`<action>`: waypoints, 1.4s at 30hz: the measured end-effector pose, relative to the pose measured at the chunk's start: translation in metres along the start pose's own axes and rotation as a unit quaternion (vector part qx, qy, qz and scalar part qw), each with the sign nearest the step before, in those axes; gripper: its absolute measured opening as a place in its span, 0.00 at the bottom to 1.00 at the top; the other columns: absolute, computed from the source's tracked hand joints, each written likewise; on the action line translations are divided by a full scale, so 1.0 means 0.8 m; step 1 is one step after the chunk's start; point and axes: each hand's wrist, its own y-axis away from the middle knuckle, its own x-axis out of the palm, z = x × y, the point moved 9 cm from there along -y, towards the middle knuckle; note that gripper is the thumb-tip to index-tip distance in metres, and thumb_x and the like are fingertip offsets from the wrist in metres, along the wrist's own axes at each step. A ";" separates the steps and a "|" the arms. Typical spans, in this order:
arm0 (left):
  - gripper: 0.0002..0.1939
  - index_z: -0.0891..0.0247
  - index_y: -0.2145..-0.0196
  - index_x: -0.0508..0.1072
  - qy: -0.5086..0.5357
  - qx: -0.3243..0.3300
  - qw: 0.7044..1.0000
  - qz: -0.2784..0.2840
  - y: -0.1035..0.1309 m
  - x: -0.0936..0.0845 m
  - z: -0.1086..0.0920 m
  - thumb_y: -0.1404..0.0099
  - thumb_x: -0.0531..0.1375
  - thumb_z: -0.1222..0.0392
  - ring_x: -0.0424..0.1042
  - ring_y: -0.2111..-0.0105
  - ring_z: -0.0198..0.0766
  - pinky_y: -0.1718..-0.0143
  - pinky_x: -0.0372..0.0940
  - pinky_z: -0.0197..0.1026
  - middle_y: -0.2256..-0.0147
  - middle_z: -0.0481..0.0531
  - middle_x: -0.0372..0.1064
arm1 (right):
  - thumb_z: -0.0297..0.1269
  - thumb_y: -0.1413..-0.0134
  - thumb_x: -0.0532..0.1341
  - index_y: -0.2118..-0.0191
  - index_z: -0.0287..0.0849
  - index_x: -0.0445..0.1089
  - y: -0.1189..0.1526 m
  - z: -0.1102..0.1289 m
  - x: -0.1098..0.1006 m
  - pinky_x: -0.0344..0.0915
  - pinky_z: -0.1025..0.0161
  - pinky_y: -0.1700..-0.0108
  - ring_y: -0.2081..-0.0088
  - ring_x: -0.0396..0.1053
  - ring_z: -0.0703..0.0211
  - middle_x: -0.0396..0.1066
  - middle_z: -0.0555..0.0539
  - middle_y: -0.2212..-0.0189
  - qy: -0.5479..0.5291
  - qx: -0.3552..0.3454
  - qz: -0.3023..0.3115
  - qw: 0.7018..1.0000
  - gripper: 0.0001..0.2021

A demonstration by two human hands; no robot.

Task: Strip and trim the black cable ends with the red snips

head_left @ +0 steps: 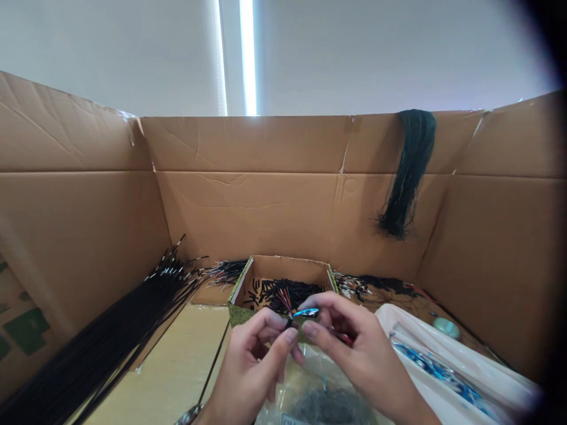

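Note:
My left hand (254, 354) is closed in a pinch on a black cable (289, 323), just below its stripped end. Several thin coloured wires (284, 299) fan up out of that end. A shiny blue foil strip (306, 313) sticks out sideways from the same end, to the right. The thumb and forefinger of my right hand (361, 339) close around this foil. Something red (344, 338) shows under the right fingers, mostly hidden, and I cannot make out what it is.
Behind my hands stands an open box (290, 264) of short black pieces. Long black cables (110, 336) lie at left. A clear plastic bag (328, 395) sits below; a white tray (398, 330) with blue foil scraps stands at right. Dark threads (410, 171) hang on the cardboard wall (266, 206).

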 end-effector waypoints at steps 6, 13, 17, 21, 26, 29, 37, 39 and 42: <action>0.19 0.65 0.71 0.71 -0.041 0.018 0.999 -0.014 0.002 -0.002 0.001 0.33 0.62 0.45 0.63 0.84 0.28 0.86 0.61 0.26 0.79 0.48 0.68 | 0.41 0.39 0.63 0.64 0.42 0.71 -0.009 -0.008 0.032 0.61 0.68 0.72 0.75 0.64 0.65 0.66 0.55 0.78 -0.198 0.052 0.053 0.977 0.08; 0.15 0.65 0.68 0.71 -0.023 0.025 0.999 0.012 0.004 -0.001 0.002 0.30 0.61 0.50 0.68 0.81 0.29 0.82 0.65 0.27 0.73 0.54 0.75 | 0.43 0.41 0.65 0.64 0.41 0.72 -0.010 -0.010 0.029 0.59 0.67 0.73 0.77 0.61 0.66 0.63 0.56 0.80 -0.232 0.044 0.052 0.970 0.10; 0.14 0.65 0.68 0.68 0.067 0.003 0.996 0.067 0.001 0.010 0.001 0.30 0.61 0.52 0.66 0.84 0.27 0.83 0.64 0.25 0.77 0.49 0.72 | 0.41 0.43 0.65 0.66 0.40 0.72 -0.009 -0.013 0.022 0.58 0.67 0.74 0.76 0.60 0.66 0.64 0.55 0.78 -0.209 0.052 0.040 0.976 0.09; 0.13 0.62 0.67 0.63 0.184 0.008 0.972 0.149 -0.003 0.026 0.008 0.28 0.60 0.54 0.66 0.87 0.27 0.88 0.60 0.24 0.75 0.50 0.75 | 0.37 0.44 0.64 0.66 0.40 0.71 -0.009 -0.012 0.020 0.60 0.67 0.73 0.75 0.62 0.65 0.67 0.53 0.76 -0.193 0.051 0.027 0.979 0.06; 0.10 0.62 0.66 0.63 0.225 0.062 0.962 0.139 -0.010 0.015 0.009 0.27 0.59 0.58 0.68 0.87 0.26 0.86 0.61 0.23 0.75 0.48 0.76 | 0.38 0.41 0.62 0.55 0.42 0.72 -0.010 -0.007 0.015 0.63 0.65 0.70 0.71 0.65 0.62 0.66 0.53 0.73 -0.141 0.035 0.004 0.989 0.10; 0.07 0.62 0.62 0.67 0.219 0.072 0.966 0.118 -0.011 0.005 0.005 0.27 0.59 0.57 0.69 0.86 0.25 0.85 0.61 0.22 0.74 0.48 0.77 | 0.40 0.37 0.61 0.47 0.47 0.70 -0.007 0.000 0.012 0.66 0.64 0.67 0.68 0.67 0.60 0.69 0.51 0.68 -0.107 0.019 0.032 0.994 0.15; 0.06 0.61 0.60 0.71 0.250 0.073 0.957 0.126 -0.011 0.008 -0.002 0.25 0.57 0.59 0.70 0.85 0.24 0.85 0.63 0.20 0.72 0.46 0.78 | 0.41 0.32 0.58 0.62 0.48 0.75 0.005 0.024 0.009 0.67 0.64 0.63 0.60 0.72 0.58 0.74 0.51 0.65 -0.043 -0.013 0.044 0.998 0.09; 0.06 0.61 0.61 0.70 0.256 0.067 0.956 0.125 -0.010 0.009 -0.001 0.25 0.57 0.59 0.71 0.84 0.24 0.84 0.63 0.20 0.73 0.46 0.77 | 0.38 0.32 0.58 0.64 0.48 0.74 0.006 0.030 0.012 0.66 0.64 0.64 0.63 0.71 0.60 0.74 0.53 0.67 -0.030 -0.033 0.046 0.998 0.10; 0.07 0.61 0.63 0.68 0.258 0.061 0.956 0.121 -0.010 0.009 0.001 0.26 0.57 0.59 0.71 0.84 0.24 0.84 0.63 0.21 0.73 0.45 0.77 | 0.35 0.32 0.58 0.68 0.47 0.73 0.007 0.036 0.012 0.65 0.65 0.63 0.65 0.71 0.61 0.73 0.54 0.69 -0.026 -0.056 0.046 0.997 0.11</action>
